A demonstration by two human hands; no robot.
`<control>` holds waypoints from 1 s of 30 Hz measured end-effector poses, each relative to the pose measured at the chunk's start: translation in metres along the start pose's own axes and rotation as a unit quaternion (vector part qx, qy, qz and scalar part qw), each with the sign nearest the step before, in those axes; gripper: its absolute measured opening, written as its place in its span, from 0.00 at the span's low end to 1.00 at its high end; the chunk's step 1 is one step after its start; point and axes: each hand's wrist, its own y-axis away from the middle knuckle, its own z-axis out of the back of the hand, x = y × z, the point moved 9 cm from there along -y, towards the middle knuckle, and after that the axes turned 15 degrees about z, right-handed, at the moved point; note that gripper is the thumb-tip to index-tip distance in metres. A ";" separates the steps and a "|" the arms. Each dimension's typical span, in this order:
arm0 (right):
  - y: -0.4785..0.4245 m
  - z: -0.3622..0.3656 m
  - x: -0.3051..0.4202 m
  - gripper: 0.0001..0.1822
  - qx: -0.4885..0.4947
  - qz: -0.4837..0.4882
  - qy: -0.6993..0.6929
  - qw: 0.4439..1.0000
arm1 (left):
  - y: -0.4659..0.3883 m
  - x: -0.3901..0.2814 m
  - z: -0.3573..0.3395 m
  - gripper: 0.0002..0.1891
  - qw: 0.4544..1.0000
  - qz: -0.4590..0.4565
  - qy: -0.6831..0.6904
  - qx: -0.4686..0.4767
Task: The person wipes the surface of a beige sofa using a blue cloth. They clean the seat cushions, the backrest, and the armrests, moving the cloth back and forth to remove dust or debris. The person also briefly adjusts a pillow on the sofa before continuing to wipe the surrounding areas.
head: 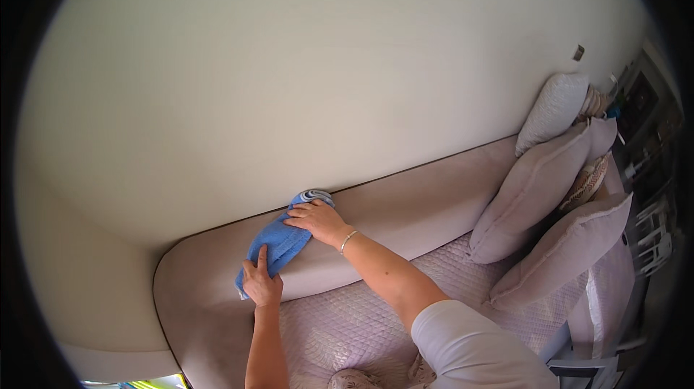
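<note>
A folded blue towel (282,243) lies across the padded back of a pinkish-beige sofa (412,194), its rolled far end touching the wall at the sofa's top edge. My left hand (262,283) grips the towel's near end, with the index finger stretched along the cloth. Farther up, my right hand (317,221) holds the towel near its far end, fingers laid over it. A bracelet (348,241) circles my right wrist. Under my arms, a quilted pale lilac cover (347,318) is spread over the seat.
Large pinkish cushions (534,194) lean at the right end of the sofa, with a pale textured pillow (553,109) behind them. A plain light wall (325,74) rises right behind the backrest. White chairs (653,242) stand at the far right.
</note>
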 end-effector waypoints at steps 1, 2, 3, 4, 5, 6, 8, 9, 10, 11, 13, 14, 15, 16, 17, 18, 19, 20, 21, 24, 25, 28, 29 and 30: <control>0.015 0.007 -0.006 0.18 -0.010 -0.003 -0.009 1.000 | 0.007 -0.015 0.003 0.39 1.000 -0.010 -0.014 0.000; 0.031 0.012 -0.015 0.18 -0.019 -0.007 -0.018 1.000 | 0.013 -0.033 0.004 0.38 0.999 -0.022 -0.024 0.004; 0.038 0.018 -0.021 0.18 -0.025 -0.010 -0.017 0.999 | 0.013 -0.049 0.004 0.38 0.999 -0.033 -0.027 0.007; 0.053 0.028 -0.029 0.18 -0.031 -0.013 -0.018 0.999 | 0.013 -0.066 0.003 0.37 0.999 -0.043 -0.030 0.011; 0.066 0.036 -0.036 0.18 -0.038 -0.016 -0.015 0.999 | 0.014 -0.081 0.000 0.37 0.998 -0.049 -0.032 0.023; 0.073 0.044 -0.043 0.18 -0.045 -0.019 -0.010 0.999 | 0.011 -0.092 -0.003 0.36 0.997 -0.055 -0.032 0.033; 0.087 0.059 -0.053 0.17 -0.048 -0.025 0.013 0.998 | 0.006 -0.109 -0.014 0.35 0.996 -0.068 -0.030 0.045; 0.093 0.063 -0.060 0.17 -0.050 -0.028 0.024 0.998 | 0.003 -0.117 -0.018 0.35 0.995 -0.080 -0.027 0.043; 0.105 0.070 -0.067 0.16 -0.063 -0.030 0.032 0.997 | 0.005 -0.130 -0.025 0.35 0.994 -0.092 -0.022 0.046; 0.118 0.074 -0.075 0.16 -0.065 -0.037 0.043 0.996 | 0.007 -0.143 -0.031 0.36 0.993 -0.105 -0.019 0.050; 0.144 0.091 -0.091 0.16 -0.063 -0.052 0.067 0.994 | 0.013 -0.174 -0.043 0.35 0.990 -0.126 -0.020 0.056; 0.157 0.098 -0.097 0.17 -0.076 -0.055 0.073 0.993 | 0.016 -0.190 -0.049 0.35 0.989 -0.137 -0.020 0.059; 0.171 0.106 -0.107 0.17 -0.080 -0.064 0.086 0.991 | 0.018 -0.207 -0.055 0.35 0.987 -0.150 -0.014 0.064; 0.185 0.116 -0.116 0.17 -0.084 -0.074 0.099 0.989 | 0.020 -0.224 -0.061 0.35 0.984 -0.162 -0.007 0.070; 0.200 0.125 -0.126 0.17 -0.088 -0.083 0.112 0.986 | 0.022 -0.243 -0.068 0.35 0.982 -0.175 0.000 0.076; 0.214 0.137 -0.136 0.17 -0.105 -0.094 0.121 0.983 | 0.024 -0.263 -0.073 0.35 0.979 -0.191 0.004 0.074; 0.232 0.144 -0.148 0.17 -0.094 -0.110 0.136 0.980 | 0.028 -0.285 -0.080 0.34 0.976 -0.206 0.009 0.074; 0.250 0.152 -0.161 0.17 -0.084 -0.126 0.152 0.977 | 0.032 -0.307 -0.088 0.34 0.972 -0.222 0.013 0.075; 0.265 0.160 -0.172 0.18 -0.075 -0.140 0.166 0.973 | 0.035 -0.326 -0.095 0.34 0.969 -0.232 0.021 0.083; 0.310 0.186 -0.206 0.17 -0.051 -0.241 0.251 0.936 | 0.042 -0.382 -0.123 0.33 0.961 -0.255 0.035 0.099; 0.329 0.195 -0.217 0.17 -0.041 -0.279 0.285 0.916 | 0.048 -0.407 -0.134 0.33 0.959 -0.263 0.042 0.101; 0.384 0.217 -0.246 0.15 -0.025 -0.383 0.353 0.853 | 0.064 -0.466 -0.161 0.32 0.950 -0.284 0.047 0.117; 0.395 0.222 -0.251 0.16 -0.031 -0.394 0.367 0.842 | 0.066 -0.479 -0.169 0.31 0.948 -0.290 0.047 0.123; 0.405 0.225 -0.251 0.16 -0.037 -0.408 0.378 0.830 | 0.069 -0.489 -0.169 0.30 0.946 -0.306 0.056 0.095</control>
